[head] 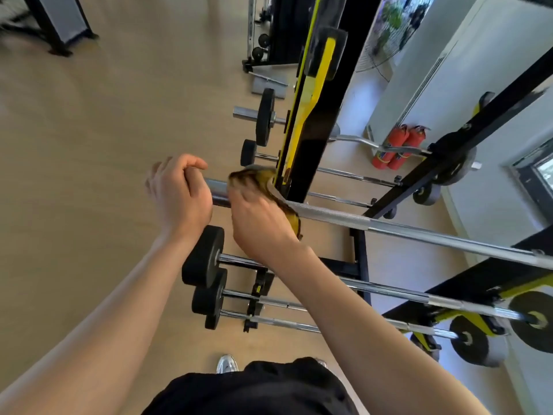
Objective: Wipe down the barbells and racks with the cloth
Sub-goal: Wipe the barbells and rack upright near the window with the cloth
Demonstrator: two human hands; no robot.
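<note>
1. A light wooden floor [104, 130] fills the left half of the frame.
2. Two red fire extinguishers [399, 146] stand side by side, touching each other, right of centre, close to a white wall [493, 70].
3. A fan [386, 46] with a round wire guard is in the upper right.
4. A window [535, 175] with a dark surround is at the right edge.
5. A black frame [59, 22] with a grey panel stands on the floor in the upper left; it is blurred.
</note>
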